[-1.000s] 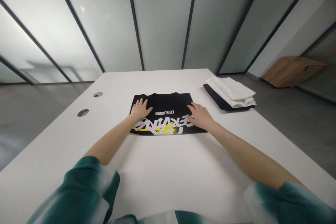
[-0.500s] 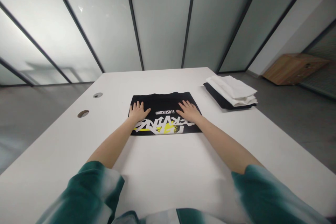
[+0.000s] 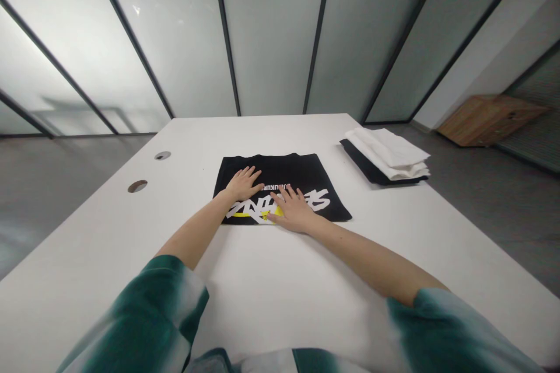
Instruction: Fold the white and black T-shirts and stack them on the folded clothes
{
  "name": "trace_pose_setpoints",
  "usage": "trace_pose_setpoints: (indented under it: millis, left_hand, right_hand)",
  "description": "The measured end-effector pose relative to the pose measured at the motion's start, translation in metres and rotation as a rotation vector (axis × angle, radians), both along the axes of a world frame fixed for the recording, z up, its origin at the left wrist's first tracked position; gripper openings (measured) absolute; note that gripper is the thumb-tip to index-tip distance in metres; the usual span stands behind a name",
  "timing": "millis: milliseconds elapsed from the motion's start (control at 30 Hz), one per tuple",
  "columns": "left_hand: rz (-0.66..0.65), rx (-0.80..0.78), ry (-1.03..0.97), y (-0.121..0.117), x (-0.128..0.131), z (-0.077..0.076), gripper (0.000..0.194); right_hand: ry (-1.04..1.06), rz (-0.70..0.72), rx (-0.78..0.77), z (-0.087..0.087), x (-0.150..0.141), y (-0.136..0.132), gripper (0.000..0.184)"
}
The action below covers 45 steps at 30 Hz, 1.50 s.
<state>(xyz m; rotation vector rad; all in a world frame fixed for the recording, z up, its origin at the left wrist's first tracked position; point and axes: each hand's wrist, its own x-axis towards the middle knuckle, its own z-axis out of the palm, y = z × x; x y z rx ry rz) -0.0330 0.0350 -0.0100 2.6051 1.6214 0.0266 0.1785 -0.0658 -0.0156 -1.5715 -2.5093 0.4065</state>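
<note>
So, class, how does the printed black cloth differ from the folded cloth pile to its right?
The printed black cloth bears white lettering; the folded cloth pile shows none. The cloth lies under the left hand and right hand; the pile is untouched. The cloth's background is black; the pile is white over black. Both rest on the white table.
</note>
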Motion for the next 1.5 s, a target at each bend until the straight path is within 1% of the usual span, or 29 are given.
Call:
trace_pose_setpoints:
  millis: [100, 233, 333, 433, 500, 533, 567, 667, 700, 733, 767, 833, 900, 967, 1067, 1133, 1200, 1300, 1400, 1500]
  left_hand:
    - [0.022, -0.01, -0.001, 0.003, 0.0, -0.001, 0.07]
    - [0.111, -0.011, -0.011, 0.007, 0.004, 0.0, 0.069]
    - [0.138, 0.002, -0.007, 0.012, 0.009, 0.007, 0.067]
    - [0.158, 0.001, 0.025, 0.021, 0.018, 0.02, 0.061]
    - [0.178, 0.02, 0.026, 0.029, 0.025, 0.026, 0.058]
    - [0.183, 0.039, 0.014, 0.034, 0.029, 0.028, 0.056]
    - [0.184, 0.061, -0.005, 0.039, 0.033, 0.028, 0.054]
    - [0.197, 0.09, -0.038, 0.056, 0.042, 0.024, 0.054]
    - [0.202, 0.087, -0.043, 0.061, 0.044, 0.022, 0.056]
    - [0.203, 0.08, -0.048, 0.066, 0.046, 0.02, 0.057]
    - [0.195, 0.071, -0.052, 0.071, 0.048, 0.017, 0.059]
    - [0.152, 0.047, -0.047, 0.079, 0.051, 0.014, 0.062]
    - [0.109, 0.014, -0.024, 0.085, 0.053, 0.012, 0.063]
    - [0.102, -0.003, -0.01, 0.089, 0.055, 0.012, 0.061]
    - [0.129, 0.02, -0.017, 0.093, 0.057, 0.015, 0.06]
    - [0.151, 0.002, -0.021, 0.097, 0.057, 0.019, 0.061]
    - [0.179, -0.059, -0.022, 0.1, 0.058, 0.024, 0.059]
    - [0.2, -0.128, 0.005, 0.102, 0.06, 0.029, 0.05]
    - [0.176, -0.132, 0.027, 0.101, 0.062, 0.031, 0.046]
    - [0.157, -0.121, 0.026, 0.098, 0.063, 0.03, 0.046]
  right_hand:
    - [-0.034, 0.033, 0.0, -0.001, 0.006, 0.01, 0.085]
    - [-0.035, 0.089, 0.011, 0.002, 0.015, 0.031, 0.076]
    - [0.009, 0.089, -0.02, 0.008, 0.019, 0.041, 0.066]
    - [0.193, 0.069, 0.01, 0.015, 0.025, 0.038, 0.05]
    - [0.373, -0.021, 0.013, 0.019, 0.032, 0.028, 0.034]
    - [0.466, -0.097, -0.041, 0.021, 0.035, 0.02, 0.026]
    - [0.56, -0.183, -0.143, 0.023, 0.039, 0.012, 0.021]
    - [0.875, -0.414, -0.579, 0.025, 0.047, -0.02, 0.013]
    - [1.0, -0.469, -0.683, 0.025, 0.049, -0.031, 0.016]
    - [1.129, -0.512, -0.748, 0.025, 0.05, -0.041, 0.021]
    - [1.253, -0.541, -0.782, 0.025, 0.051, -0.051, 0.025]
    - [1.444, -0.559, -0.814, 0.025, 0.05, -0.066, 0.023]
    - [1.549, -0.556, -0.851, 0.024, 0.045, -0.074, 0.016]
    - [1.621, -0.576, -0.87, 0.024, 0.036, -0.075, 0.01]
    - [1.725, -0.669, -0.852, 0.023, 0.015, -0.068, 0.008]
    - [1.772, -0.73, -0.812, 0.02, 0.003, -0.063, 0.008]
    - [1.794, -0.771, -0.77, 0.017, -0.006, -0.059, 0.006]
    - [1.801, -0.814, -0.742, 0.013, -0.012, -0.06, 0.005]
    - [1.816, -0.855, -0.811, 0.015, -0.013, -0.067, 0.005]
    - [1.86, -0.868, -0.88, 0.023, -0.015, -0.073, 0.007]
